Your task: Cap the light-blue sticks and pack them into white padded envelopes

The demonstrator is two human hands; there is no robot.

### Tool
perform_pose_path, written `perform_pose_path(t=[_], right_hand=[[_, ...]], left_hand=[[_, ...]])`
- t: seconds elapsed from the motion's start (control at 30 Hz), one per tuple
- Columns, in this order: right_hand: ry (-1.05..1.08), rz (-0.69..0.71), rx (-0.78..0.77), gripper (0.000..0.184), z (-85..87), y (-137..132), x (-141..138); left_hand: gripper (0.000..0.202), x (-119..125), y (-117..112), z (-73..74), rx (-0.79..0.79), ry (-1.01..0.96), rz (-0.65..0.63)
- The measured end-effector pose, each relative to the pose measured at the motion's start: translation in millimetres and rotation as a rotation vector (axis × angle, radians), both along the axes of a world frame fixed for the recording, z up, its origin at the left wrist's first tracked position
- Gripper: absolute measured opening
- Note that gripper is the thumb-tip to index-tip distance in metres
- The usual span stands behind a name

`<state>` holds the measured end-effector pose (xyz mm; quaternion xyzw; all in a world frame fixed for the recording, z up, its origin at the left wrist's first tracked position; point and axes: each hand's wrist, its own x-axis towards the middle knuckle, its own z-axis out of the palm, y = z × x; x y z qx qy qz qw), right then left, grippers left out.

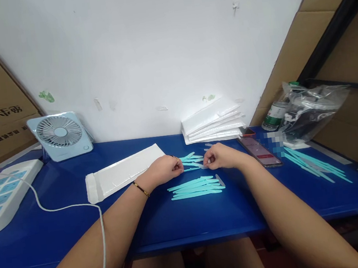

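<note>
My left hand (165, 169) and my right hand (218, 156) rest on the blue table (189, 219), fingers curled, and together pinch one thin turquoise stick (193, 168) by its two ends. Several more turquoise sticks (192, 156) lie just behind my hands. A neat bundle of turquoise sticks (196, 188) lies in front of them, with a small grey piece at its right end. A bracelet circles my left wrist and a ring shows on a left finger.
A flat white envelope (123, 173) lies to the left. A small fan (60, 135), a power strip (1, 192) and a white cable (77, 206) stand further left. White envelopes are stacked (213, 125) at the wall. A phone (260, 151), more sticks (316, 164) and a plastic bag (313, 111) are on the right.
</note>
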<state>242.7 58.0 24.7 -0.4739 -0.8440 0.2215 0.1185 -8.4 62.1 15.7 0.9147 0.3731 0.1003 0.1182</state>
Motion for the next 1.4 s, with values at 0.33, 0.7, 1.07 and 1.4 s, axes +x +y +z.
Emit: perform_pose_path(t=[0.33, 0.7, 1.07, 1.4], right_hand=[[0.032, 0.013, 0.106, 0.013, -4.8, -0.1, -18.3], [-0.079, 0.241, -0.350, 0.025, 16.7, -11.4, 19.4], [-0.108, -0.048, -0.153, 0.009, 5.1, -1.5, 21.3], [0.872, -0.300, -0.294, 0.034, 4.8, -1.3, 7.4]], left_hand=[[0.018, 7.5, 5.5, -9.1, 0.074, -0.034, 0.081], [0.017, 14.6, -12.0, -3.2, -0.193, -0.080, -0.051], [0.016, 11.9, -7.1, -7.5, -0.084, -0.038, 0.084], [0.024, 7.3, 1.1, -9.7, -0.282, -0.335, 0.196]])
